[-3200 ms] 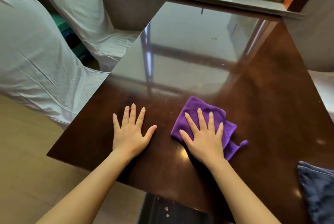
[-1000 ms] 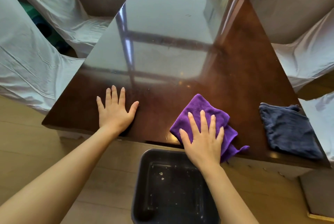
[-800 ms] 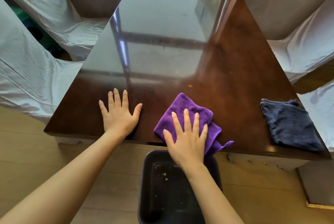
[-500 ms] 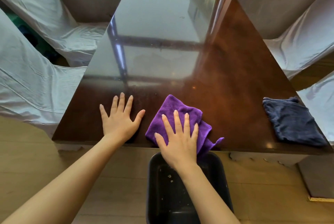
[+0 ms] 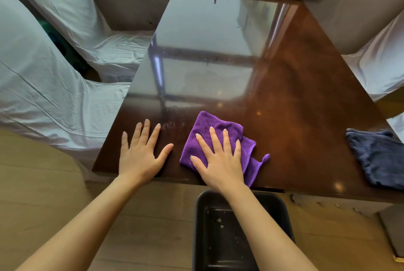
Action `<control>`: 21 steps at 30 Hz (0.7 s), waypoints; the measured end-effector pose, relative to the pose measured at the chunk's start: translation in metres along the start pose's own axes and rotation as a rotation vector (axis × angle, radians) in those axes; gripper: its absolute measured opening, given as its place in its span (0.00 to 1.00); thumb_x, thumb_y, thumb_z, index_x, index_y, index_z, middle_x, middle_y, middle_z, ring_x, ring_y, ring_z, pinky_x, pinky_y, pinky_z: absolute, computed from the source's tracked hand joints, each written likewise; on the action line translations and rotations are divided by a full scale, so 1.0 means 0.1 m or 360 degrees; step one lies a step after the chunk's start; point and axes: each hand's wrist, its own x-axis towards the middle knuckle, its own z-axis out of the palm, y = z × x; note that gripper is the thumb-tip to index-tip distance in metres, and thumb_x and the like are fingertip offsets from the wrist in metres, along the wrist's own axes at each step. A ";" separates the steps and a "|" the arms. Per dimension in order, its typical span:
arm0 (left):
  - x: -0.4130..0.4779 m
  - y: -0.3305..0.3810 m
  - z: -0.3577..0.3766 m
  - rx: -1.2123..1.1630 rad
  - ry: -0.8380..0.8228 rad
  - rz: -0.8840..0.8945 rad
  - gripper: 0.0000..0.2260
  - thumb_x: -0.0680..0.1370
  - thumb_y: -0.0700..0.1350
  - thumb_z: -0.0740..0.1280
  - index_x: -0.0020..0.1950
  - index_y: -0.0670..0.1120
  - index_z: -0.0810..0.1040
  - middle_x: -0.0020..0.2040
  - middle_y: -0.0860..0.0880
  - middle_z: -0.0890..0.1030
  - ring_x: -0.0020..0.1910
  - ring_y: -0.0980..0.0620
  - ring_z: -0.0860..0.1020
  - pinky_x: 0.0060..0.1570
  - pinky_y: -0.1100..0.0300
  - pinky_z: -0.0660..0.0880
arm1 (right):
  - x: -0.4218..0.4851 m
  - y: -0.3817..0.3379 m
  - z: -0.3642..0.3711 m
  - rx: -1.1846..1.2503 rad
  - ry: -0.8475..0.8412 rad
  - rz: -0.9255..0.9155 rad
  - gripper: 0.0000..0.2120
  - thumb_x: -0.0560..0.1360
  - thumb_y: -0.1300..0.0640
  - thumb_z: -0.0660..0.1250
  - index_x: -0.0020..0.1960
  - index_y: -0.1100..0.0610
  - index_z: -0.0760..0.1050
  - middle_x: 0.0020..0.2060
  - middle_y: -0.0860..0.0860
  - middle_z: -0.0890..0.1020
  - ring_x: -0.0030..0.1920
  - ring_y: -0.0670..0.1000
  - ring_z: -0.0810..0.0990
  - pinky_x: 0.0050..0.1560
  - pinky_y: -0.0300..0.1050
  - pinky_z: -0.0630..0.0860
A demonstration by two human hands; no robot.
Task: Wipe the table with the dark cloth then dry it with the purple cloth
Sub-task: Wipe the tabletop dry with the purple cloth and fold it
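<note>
- while the right hand [image 5: 219, 161] presses flat on the purple cloth [image 5: 209, 137], fingers spread and not clenched, the cloth lies folded on the near edge of the table [image 5: 295, 100], one corner loop sticking out to the right.
- compared with a second ago the cloth sits further left along the near edge; it has slid toward the left hand [image 5: 141, 152], so the drying stroke is travelling leftward across the front strip.
- the left hand is open, palm down on the bare wood just beside the cloth, holding nothing; it looks like a brace.
- the dark cloth [image 5: 378, 159] lies released near the right corner, well apart from both hands, in the same place as before, which suggests the wet wipe is finished and only drying is in hand.
- faint smears show on the glossy top between the left fingers and the cloth, so that patch probably wants a pass next.
- a black bin [image 5: 240, 233] stands on the floor right under the table edge below the right wrist, with a few crumbs inside.
- white-covered chairs [image 5: 43, 87] flank the table; the far half reflects the window, and whether it is dry i cannot tell.
</note>
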 end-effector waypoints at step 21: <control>-0.09 -0.33 -0.43 -0.0351 -0.0088 0.0795 0.30 0.72 0.59 0.65 0.69 0.45 0.67 0.71 0.48 0.65 0.72 0.51 0.62 0.73 0.54 0.56 | 0.11 -0.35 -0.23 0.0043 -0.0202 -0.0514 0.35 0.75 0.44 0.62 0.75 0.50 0.48 0.77 0.52 0.49 0.76 0.53 0.44 0.75 0.52 0.44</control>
